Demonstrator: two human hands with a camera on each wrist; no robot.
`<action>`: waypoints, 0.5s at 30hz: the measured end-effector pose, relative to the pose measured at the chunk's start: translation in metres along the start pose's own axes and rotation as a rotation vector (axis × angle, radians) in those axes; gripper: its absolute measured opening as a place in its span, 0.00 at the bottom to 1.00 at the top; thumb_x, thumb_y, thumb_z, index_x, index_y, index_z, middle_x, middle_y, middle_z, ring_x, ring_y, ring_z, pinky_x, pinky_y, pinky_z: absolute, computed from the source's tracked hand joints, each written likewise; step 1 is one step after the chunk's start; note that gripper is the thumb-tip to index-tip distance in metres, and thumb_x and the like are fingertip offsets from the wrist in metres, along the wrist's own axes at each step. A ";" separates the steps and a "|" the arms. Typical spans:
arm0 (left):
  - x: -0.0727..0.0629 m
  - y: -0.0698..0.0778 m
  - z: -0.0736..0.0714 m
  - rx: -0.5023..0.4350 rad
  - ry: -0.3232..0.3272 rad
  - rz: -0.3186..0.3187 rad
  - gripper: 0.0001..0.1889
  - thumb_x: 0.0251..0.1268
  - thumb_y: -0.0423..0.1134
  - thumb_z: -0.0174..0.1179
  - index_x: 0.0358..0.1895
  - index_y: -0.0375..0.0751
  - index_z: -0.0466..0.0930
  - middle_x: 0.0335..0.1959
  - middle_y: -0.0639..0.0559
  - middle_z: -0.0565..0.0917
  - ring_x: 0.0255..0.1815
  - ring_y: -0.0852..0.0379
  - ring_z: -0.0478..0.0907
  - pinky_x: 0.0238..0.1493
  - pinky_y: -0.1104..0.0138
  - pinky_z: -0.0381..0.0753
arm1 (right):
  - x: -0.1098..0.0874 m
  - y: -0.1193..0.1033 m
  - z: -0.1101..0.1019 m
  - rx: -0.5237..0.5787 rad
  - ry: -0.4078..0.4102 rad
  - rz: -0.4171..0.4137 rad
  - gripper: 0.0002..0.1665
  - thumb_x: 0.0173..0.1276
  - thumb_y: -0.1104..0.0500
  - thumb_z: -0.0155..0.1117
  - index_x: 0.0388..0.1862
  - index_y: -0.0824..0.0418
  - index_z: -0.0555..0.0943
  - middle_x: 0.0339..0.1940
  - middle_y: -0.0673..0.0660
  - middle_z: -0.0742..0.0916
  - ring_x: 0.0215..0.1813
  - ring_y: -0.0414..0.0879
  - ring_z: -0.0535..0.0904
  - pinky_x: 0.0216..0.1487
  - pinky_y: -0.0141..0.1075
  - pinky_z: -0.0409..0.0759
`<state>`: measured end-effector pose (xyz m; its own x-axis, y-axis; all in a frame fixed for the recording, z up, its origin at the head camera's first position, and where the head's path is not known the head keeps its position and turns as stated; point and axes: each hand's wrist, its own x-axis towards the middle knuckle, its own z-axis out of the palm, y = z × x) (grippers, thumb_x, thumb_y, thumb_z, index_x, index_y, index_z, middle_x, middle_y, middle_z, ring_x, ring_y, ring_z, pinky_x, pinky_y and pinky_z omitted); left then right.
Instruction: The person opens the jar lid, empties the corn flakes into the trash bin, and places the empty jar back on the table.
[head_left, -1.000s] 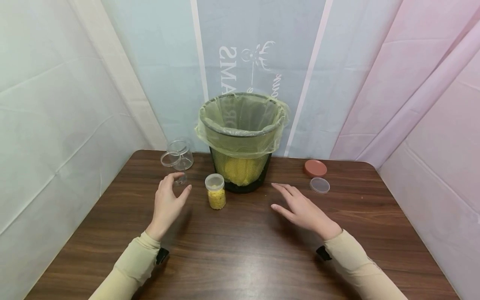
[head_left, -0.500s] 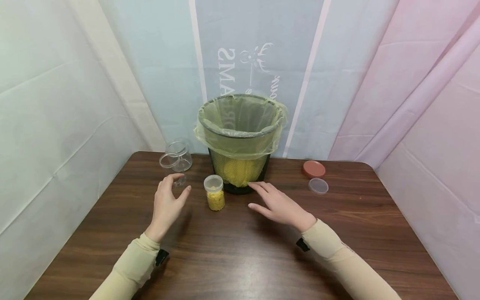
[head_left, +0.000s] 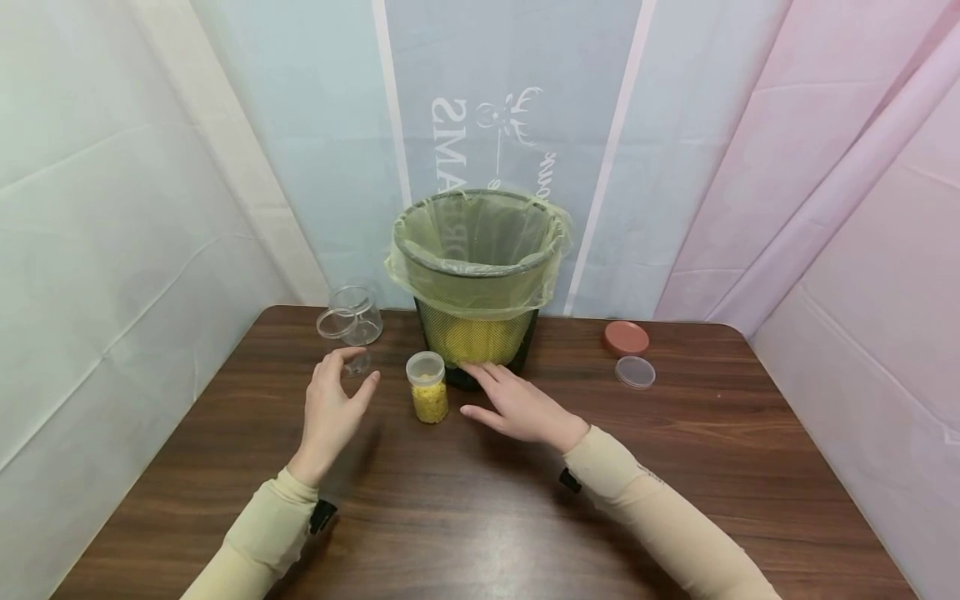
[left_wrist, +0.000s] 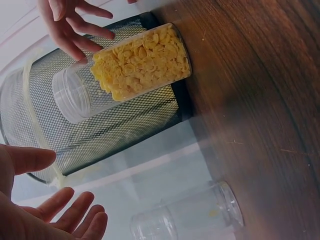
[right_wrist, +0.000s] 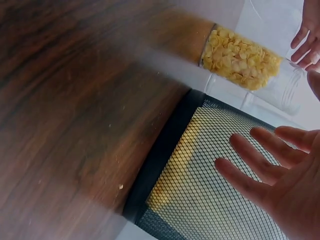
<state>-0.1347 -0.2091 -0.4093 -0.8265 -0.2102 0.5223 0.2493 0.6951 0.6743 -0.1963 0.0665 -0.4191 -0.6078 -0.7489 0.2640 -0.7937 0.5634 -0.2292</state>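
A clear screw-neck jar (head_left: 427, 400) of yellow flakes stands upright without a lid near the middle of the table. To its left my left hand (head_left: 330, 421) is held with thumb and fingers apart, gripping nothing. Just beyond that hand stands a clear empty jar (head_left: 337, 323), partly hidden by the fingers. My right hand (head_left: 517, 408) hovers to the right of the flake jar with its fingers extended toward it and nothing in them. The right wrist view shows the spread fingers (right_wrist: 250, 182) in front of the mesh bin, apart from the flake jar (right_wrist: 240, 57).
Behind the flake jar stands a black mesh bin (head_left: 480, 272) with a translucent yellow liner and something yellow inside. A second empty clear jar (head_left: 363, 325) is at the back left. A red lid (head_left: 626, 337) and a clear disc (head_left: 635, 372) lie at the back right.
My right hand has moved left across the front of the bin toward the flake jar. My left hand keeps almost the same place and pose.
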 end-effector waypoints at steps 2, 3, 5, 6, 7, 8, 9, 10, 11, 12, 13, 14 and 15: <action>0.000 0.000 -0.001 0.000 0.006 0.001 0.21 0.55 0.35 0.66 0.53 0.37 0.75 0.50 0.41 0.79 0.50 0.44 0.72 0.48 0.57 0.68 | 0.003 -0.001 0.002 -0.001 -0.010 0.011 0.40 0.71 0.36 0.46 0.73 0.59 0.60 0.65 0.56 0.73 0.65 0.47 0.70 0.65 0.41 0.70; 0.000 -0.001 -0.001 0.000 0.007 0.001 0.21 0.55 0.35 0.66 0.53 0.37 0.75 0.50 0.41 0.79 0.50 0.44 0.72 0.49 0.56 0.69 | 0.005 -0.002 0.003 0.000 -0.013 0.014 0.40 0.71 0.36 0.46 0.73 0.59 0.59 0.66 0.56 0.73 0.66 0.47 0.70 0.65 0.41 0.70; 0.000 -0.001 -0.002 -0.001 0.010 0.004 0.21 0.55 0.35 0.66 0.53 0.36 0.75 0.50 0.41 0.79 0.50 0.44 0.72 0.49 0.56 0.69 | 0.008 -0.003 0.004 0.002 -0.017 0.017 0.41 0.71 0.36 0.46 0.73 0.59 0.59 0.66 0.56 0.73 0.66 0.47 0.69 0.65 0.41 0.70; 0.000 -0.001 -0.002 -0.003 0.010 0.004 0.21 0.55 0.35 0.66 0.53 0.36 0.75 0.50 0.41 0.79 0.50 0.44 0.72 0.49 0.56 0.69 | 0.010 -0.004 0.005 0.005 -0.018 0.016 0.41 0.71 0.36 0.46 0.73 0.59 0.59 0.66 0.57 0.73 0.66 0.47 0.70 0.65 0.41 0.70; 0.000 -0.001 -0.002 -0.003 0.009 0.003 0.21 0.55 0.35 0.66 0.53 0.36 0.75 0.50 0.41 0.79 0.50 0.45 0.72 0.49 0.56 0.69 | 0.012 -0.005 0.006 0.013 -0.020 0.015 0.41 0.71 0.36 0.47 0.73 0.59 0.59 0.67 0.57 0.73 0.66 0.48 0.69 0.65 0.41 0.70; 0.000 -0.001 -0.003 -0.005 0.010 0.004 0.21 0.55 0.35 0.66 0.54 0.37 0.75 0.50 0.40 0.79 0.50 0.45 0.72 0.49 0.56 0.69 | 0.013 -0.005 0.007 0.020 -0.020 0.014 0.41 0.71 0.36 0.47 0.73 0.59 0.59 0.67 0.57 0.73 0.67 0.48 0.69 0.66 0.41 0.70; 0.000 0.000 -0.002 -0.005 0.009 0.005 0.21 0.55 0.35 0.66 0.54 0.37 0.75 0.50 0.40 0.79 0.50 0.45 0.72 0.50 0.56 0.70 | 0.015 -0.006 0.008 0.024 -0.019 0.014 0.41 0.70 0.35 0.47 0.73 0.58 0.59 0.67 0.57 0.73 0.66 0.48 0.69 0.65 0.41 0.70; -0.001 0.000 -0.002 -0.005 0.008 0.005 0.21 0.55 0.35 0.66 0.54 0.37 0.75 0.50 0.40 0.79 0.50 0.45 0.72 0.49 0.56 0.70 | 0.016 -0.006 0.009 0.029 -0.020 0.017 0.41 0.70 0.35 0.47 0.73 0.58 0.59 0.67 0.57 0.73 0.66 0.48 0.69 0.65 0.41 0.70; -0.001 0.000 -0.002 -0.004 0.007 0.005 0.21 0.55 0.35 0.66 0.54 0.37 0.75 0.50 0.40 0.79 0.49 0.45 0.72 0.49 0.56 0.70 | 0.016 -0.007 0.011 0.039 -0.020 0.020 0.41 0.70 0.36 0.47 0.73 0.58 0.59 0.67 0.57 0.73 0.67 0.48 0.69 0.66 0.41 0.70; -0.001 0.000 -0.002 -0.002 0.005 0.005 0.21 0.55 0.35 0.66 0.54 0.37 0.75 0.50 0.41 0.79 0.49 0.45 0.72 0.48 0.56 0.70 | 0.017 -0.008 0.012 0.052 -0.016 0.024 0.41 0.70 0.36 0.48 0.73 0.58 0.59 0.67 0.57 0.73 0.67 0.48 0.69 0.65 0.42 0.70; -0.001 0.000 -0.002 0.000 0.004 0.004 0.21 0.55 0.35 0.66 0.54 0.37 0.75 0.50 0.41 0.79 0.48 0.45 0.72 0.47 0.56 0.70 | 0.017 -0.008 0.013 0.059 -0.014 0.028 0.41 0.70 0.36 0.48 0.73 0.58 0.59 0.67 0.57 0.73 0.67 0.48 0.69 0.66 0.42 0.69; -0.002 0.001 -0.002 0.002 0.004 0.003 0.21 0.55 0.35 0.66 0.54 0.37 0.75 0.49 0.42 0.79 0.47 0.46 0.73 0.46 0.56 0.70 | 0.017 -0.008 0.015 0.062 -0.010 0.031 0.41 0.70 0.36 0.49 0.73 0.58 0.59 0.67 0.57 0.73 0.67 0.48 0.69 0.66 0.41 0.69; -0.002 0.000 -0.001 0.004 0.002 0.000 0.21 0.55 0.35 0.66 0.54 0.37 0.75 0.49 0.42 0.79 0.46 0.46 0.73 0.45 0.56 0.70 | 0.017 -0.009 0.016 0.066 -0.004 0.033 0.40 0.70 0.37 0.49 0.73 0.59 0.59 0.66 0.57 0.73 0.67 0.48 0.70 0.66 0.42 0.70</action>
<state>-0.1321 -0.2094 -0.4094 -0.8252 -0.2116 0.5237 0.2477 0.6978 0.6721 -0.1993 0.0427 -0.4275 -0.6336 -0.7318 0.2511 -0.7698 0.5638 -0.2994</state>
